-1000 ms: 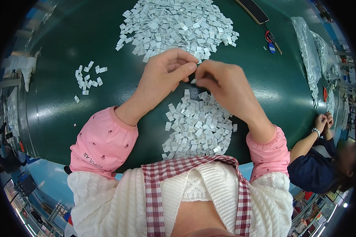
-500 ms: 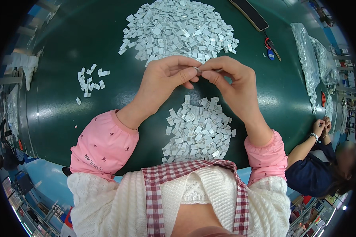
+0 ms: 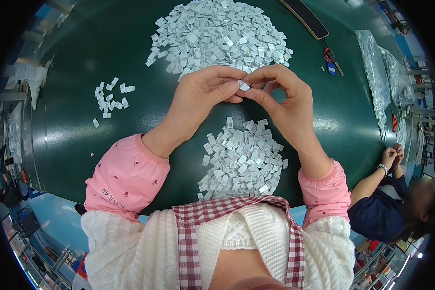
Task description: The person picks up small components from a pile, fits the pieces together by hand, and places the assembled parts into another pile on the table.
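Observation:
Between the thumb and fingertips of my left hand [image 3: 205, 89] is a small white plastic piece [image 3: 243, 85], tilted, its flat face showing. My right hand [image 3: 282, 92] meets it from the other side, thumb and curled fingers pinched at the edge of the piece; the exact contact is partly hidden. Both hands are raised over the gap between two piles. Beyond them lies a large pile of similar white slotted pieces [image 3: 217, 36]. A smaller pile of the same pieces [image 3: 241, 159] sits close to my apron.
A few loose white pieces [image 3: 112, 99] lie scattered on the green table [image 3: 82, 154] at the left. At the far right are a dark long case [image 3: 304, 18], keys with a blue tag [image 3: 331, 66] and clear plastic bags [image 3: 374, 72]. A co-worker's hands [image 3: 392, 155] work at the right edge.
The white piece has turned so that its flat face shows more. My right fingers have shifted slightly and opened around it; the left hand has hardly moved.

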### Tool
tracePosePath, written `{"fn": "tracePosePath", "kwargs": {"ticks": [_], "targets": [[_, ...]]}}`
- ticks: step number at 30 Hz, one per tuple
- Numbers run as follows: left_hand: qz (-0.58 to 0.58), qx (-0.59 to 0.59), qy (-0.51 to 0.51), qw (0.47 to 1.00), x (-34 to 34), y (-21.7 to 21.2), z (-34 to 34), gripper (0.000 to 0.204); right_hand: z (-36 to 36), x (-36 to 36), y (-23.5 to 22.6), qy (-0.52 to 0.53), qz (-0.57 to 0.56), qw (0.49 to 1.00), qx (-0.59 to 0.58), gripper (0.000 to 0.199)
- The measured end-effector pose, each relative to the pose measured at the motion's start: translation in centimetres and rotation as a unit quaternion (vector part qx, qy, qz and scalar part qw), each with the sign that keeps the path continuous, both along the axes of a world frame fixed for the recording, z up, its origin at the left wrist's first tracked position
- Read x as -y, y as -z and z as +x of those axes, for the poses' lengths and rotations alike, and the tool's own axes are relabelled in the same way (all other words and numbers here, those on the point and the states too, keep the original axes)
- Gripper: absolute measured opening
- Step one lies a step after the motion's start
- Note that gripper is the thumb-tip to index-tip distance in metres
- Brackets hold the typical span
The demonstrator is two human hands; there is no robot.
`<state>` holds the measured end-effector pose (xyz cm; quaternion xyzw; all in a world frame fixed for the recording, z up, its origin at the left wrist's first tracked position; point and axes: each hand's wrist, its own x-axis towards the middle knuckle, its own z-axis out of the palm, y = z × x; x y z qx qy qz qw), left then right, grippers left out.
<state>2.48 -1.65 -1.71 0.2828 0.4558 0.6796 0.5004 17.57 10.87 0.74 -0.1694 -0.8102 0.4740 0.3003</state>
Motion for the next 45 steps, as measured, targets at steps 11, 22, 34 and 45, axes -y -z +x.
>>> {"fn": "tracePosePath", "kwargs": {"ticks": [11, 22, 34, 45], "targets": [[-0.016, -0.016, 0.017, 1.000, 0.1, -0.3, -0.3, 0.026, 0.4, -0.6, 0.5, 0.014, 0.007, 0.999, 0.035, 0.015], [-0.040, 0.009, 0.029, 0.999, 0.1, -0.5, -0.2, 0.029, 0.3, -0.9, 0.7, -0.011, -0.153, 0.986, 0.058, 0.009], [-0.047, -0.016, 0.038, 0.998, 0.6, -0.6, 0.2, 0.027, 0.7, -1.3, 0.4, -0.050, -0.188, 0.974, 0.118, 0.009], [-0.103, -0.143, 0.145, 0.974, 0.4, -1.8, 0.3, 0.028, 4.1, -2.6, 0.0, -0.084, -0.052, 0.974, 0.203, 0.014]]}}
